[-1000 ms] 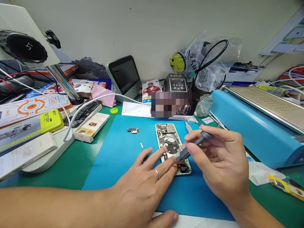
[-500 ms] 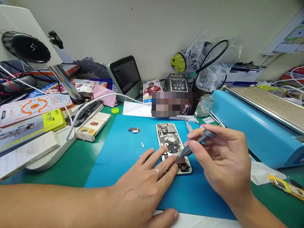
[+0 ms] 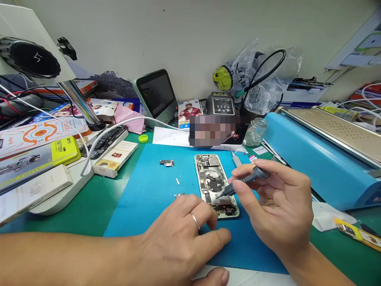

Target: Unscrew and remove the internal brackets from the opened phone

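An opened phone lies on a blue mat, its inner parts showing. My right hand is closed on a grey screwdriver, whose tip points down at the phone's lower half. My left hand, with a ring on one finger, rests on the mat just left of the phone's near end, fingers curled under and nothing visible in them. A small black part and tiny loose pieces lie on the mat to the left.
A blue machine stands at the right, a glass jar and a small tester behind the phone. Boxes, a white cable, a small screen and a microscope stand crowd the left side on the green mat.
My left hand has drawn back off the phone's near end and curled its fingers. The screwdriver tip has lifted slightly and stays over the phone.
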### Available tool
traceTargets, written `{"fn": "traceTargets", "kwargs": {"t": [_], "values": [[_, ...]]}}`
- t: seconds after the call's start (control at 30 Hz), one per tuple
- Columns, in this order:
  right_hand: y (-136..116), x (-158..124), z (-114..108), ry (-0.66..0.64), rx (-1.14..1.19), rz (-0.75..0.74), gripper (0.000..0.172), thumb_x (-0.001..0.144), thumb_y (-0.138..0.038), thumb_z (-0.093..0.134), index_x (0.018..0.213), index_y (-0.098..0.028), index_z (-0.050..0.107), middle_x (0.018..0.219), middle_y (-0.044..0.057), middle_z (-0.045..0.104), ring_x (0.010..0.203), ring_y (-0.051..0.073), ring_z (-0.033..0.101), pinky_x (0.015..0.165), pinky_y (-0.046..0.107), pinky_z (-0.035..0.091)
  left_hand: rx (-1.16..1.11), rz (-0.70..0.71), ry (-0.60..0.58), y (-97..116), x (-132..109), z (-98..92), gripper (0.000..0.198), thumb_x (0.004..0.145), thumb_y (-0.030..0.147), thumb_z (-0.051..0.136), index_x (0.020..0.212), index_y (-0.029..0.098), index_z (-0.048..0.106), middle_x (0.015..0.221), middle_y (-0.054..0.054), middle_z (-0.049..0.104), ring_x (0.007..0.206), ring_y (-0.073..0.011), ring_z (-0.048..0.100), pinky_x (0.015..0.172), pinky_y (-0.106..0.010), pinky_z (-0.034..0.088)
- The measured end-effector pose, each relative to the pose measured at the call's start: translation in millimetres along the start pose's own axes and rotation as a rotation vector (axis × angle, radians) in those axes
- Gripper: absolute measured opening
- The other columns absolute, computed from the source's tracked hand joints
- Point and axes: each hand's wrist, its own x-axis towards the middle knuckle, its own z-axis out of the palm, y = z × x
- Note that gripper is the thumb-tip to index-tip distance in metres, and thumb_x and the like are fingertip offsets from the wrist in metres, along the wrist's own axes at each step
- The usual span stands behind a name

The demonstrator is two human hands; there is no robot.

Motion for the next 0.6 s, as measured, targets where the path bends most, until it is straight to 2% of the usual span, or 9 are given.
{"fn": "traceTargets", "kwargs": {"t": [0.07,0.13,0.2,0.27,0.37,0.6], "values": [[-0.4,-2.6,1.2,-0.049,0.001,-0.027,0.058,0.088,0.002,0.069,0.136,-0.028,0.054,0.107,0.001,0.068,0.094,0.012,0.072,0.076,0.021,0.064,-0.016,0.064,-0.006,-1.2,0.1,1.5,0.028,0.105,0.037,0.057,0.113,0.015,0.071,0.092,-0.005,0.062,0.078,-0.0202,0.050,0.066,-0.038,0.043],[-1.4,-3.2,2.1,-0.109,-0.001,-0.023,0.053,0.089,0.001,0.068,0.134,-0.026,0.055,0.106,0.002,0.069,0.094,0.013,0.072,0.076,0.022,0.065,-0.023,0.138,-0.029,-3.3,0.8,4.7,0.033,0.108,0.038,0.051,0.105,0.013,0.073,0.085,-0.004,0.059,0.073,-0.0193,0.046,0.063,-0.038,0.039],[-3.2,-1.9,3.1,-0.168,-0.020,-0.007,0.041,0.091,-0.003,0.069,0.125,-0.023,0.059,0.103,0.003,0.071,0.090,0.013,0.072,0.072,0.023,0.065,0.000,0.191,-0.044,-5.9,1.8,9.1,0.031,0.107,0.033,0.052,0.100,0.013,0.074,0.084,-0.004,0.057,0.073,-0.0192,0.044,0.068,-0.037,0.042],[-5.5,0.7,4.2,-0.219,-0.059,0.005,0.027,0.092,-0.006,0.069,0.113,-0.021,0.064,0.098,0.003,0.072,0.085,0.012,0.072,0.069,0.022,0.063,0.043,0.223,-0.048,-8.2,2.2,13.6,0.021,0.102,0.025,0.058,0.096,0.014,0.074,0.082,-0.004,0.057,0.071,-0.0191,0.043,0.076,-0.036,0.046],[-8.1,3.5,6.0,-0.250,-0.086,-0.001,0.019,0.093,-0.007,0.068,0.106,-0.020,0.067,0.094,0.003,0.073,0.082,0.012,0.071,0.067,0.022,0.062,0.104,0.235,-0.087,-9.9,1.4,16.5,0.009,0.094,0.019,0.066,0.098,0.016,0.073,0.079,-0.003,0.055,0.068,-0.0193,0.040,0.080,-0.036,0.049],[-7.7,1.8,6.1,-0.235,-0.055,0.014,0.020,0.092,-0.006,0.069,0.106,-0.020,0.067,0.096,0.003,0.073,0.086,0.011,0.071,0.071,0.022,0.062,0.146,0.237,-0.242,-7.3,3.4,5.8,0.019,0.096,0.032,0.067,0.106,0.016,0.070,0.085,-0.003,0.059,0.070,-0.0202,0.045,0.079,-0.038,0.051]]}}
